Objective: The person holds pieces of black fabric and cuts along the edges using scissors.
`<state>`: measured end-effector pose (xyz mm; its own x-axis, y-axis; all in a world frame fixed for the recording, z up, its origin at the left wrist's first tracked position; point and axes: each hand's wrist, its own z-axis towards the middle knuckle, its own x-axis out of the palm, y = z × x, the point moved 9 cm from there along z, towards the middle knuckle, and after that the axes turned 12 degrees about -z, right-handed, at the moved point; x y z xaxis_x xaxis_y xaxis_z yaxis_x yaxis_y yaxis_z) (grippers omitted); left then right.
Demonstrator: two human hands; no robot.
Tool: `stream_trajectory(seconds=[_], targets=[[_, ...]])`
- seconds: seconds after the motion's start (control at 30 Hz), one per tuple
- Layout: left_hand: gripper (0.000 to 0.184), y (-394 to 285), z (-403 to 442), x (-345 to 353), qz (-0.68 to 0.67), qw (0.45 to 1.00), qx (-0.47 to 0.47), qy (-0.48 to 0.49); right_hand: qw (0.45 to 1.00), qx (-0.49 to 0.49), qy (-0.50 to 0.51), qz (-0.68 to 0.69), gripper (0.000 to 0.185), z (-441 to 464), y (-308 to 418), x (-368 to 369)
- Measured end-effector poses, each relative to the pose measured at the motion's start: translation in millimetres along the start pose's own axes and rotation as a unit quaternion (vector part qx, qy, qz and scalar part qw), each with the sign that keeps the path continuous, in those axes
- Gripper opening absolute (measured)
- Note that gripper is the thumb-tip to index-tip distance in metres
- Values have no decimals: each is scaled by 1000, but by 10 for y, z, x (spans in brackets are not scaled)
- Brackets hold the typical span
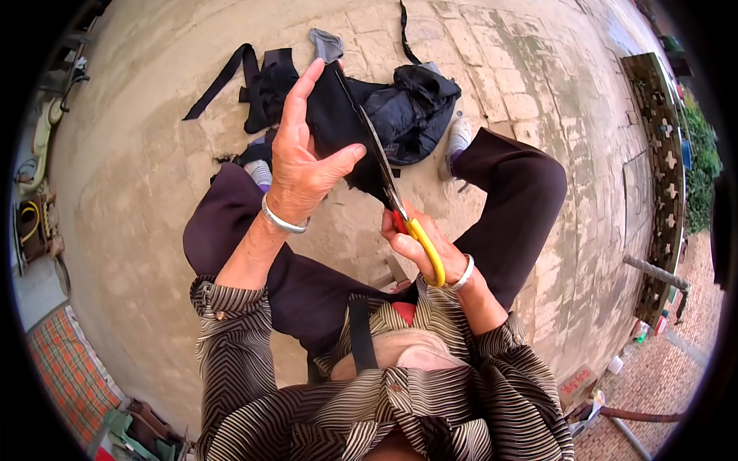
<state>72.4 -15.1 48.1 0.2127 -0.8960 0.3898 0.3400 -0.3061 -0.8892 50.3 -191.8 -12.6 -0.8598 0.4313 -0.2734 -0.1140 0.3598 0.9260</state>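
My left hand [296,157] is raised over a piece of black cloth [334,115], thumb and index finger stretched wide apart. Its thumb lies over the cloth, and the other fingers are mostly hidden. In my right hand [419,246] is a pair of scissors [427,250] with yellow handles and some red by the pivot. Their long dark blades point up and away along the cloth's right edge. Whether the blades are parted is hard to make out. Behind the cloth, a crumpled black bag [419,107] lies on the ground, with a small grey cloth piece [327,44] to its left.
Black straps [223,81] spread over the paved ground [131,177] at the upper left, and another strap [406,34] lies further off. My dark-trousered knees [530,173] flank the work. A low patterned wall [665,177] runs along the right; a plaid cloth [73,365] lies lower left.
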Motion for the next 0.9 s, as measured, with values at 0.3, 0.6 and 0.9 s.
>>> stream_trajectory(seconds=[0.3, 0.6, 0.9], targets=[[88, 29, -25, 29, 53, 998, -3, 18, 997, -13, -37, -60, 54, 32, 78, -95], [89, 20, -37, 48, 48, 999, -8, 17, 990, 31, -88, -109, 57, 24, 11, -137], [90, 14, -37, 76, 24, 1000, 0, 15, 998, 4, -32, -45, 51, 25, -15, -39]])
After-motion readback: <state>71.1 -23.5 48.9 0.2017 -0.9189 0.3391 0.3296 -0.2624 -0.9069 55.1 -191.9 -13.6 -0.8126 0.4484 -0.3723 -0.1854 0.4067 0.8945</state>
